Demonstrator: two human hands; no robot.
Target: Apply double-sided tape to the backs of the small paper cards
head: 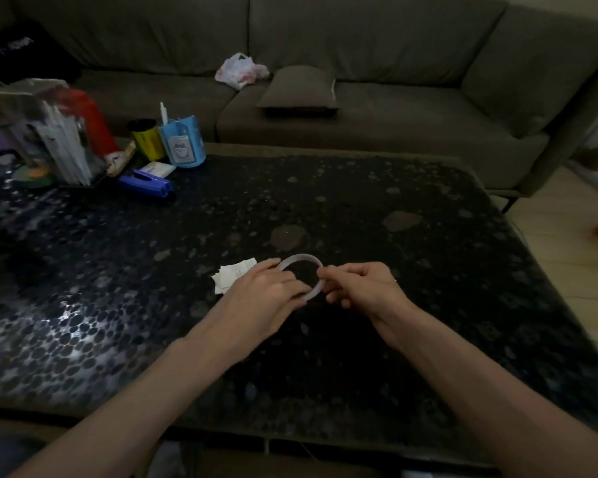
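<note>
Head view: a thin white translucent tape ring (pixel 301 274) is pinched by left hand (pixel 268 294) and right hand (pixel 359 288), just right of small white paper cards (pixel 232 276). Judged: tape end being sought; peeling follows.

The tabletop (pixel 359 208) is dark and glossy, patterned like set pebbles, and throws back a patch of light on its left side. The tape ring (pixel 301 257) looks like thin, smooth, translucent whitish plastic (its edge faintly shiny). The paper cards (pixel 230 274) are matt white. The sofa (pixel 394 125) and its cushion (pixel 297 88) are matt grey-brown cloth; the bag (pixel 239 69) is thin crinkled plastic.
</note>
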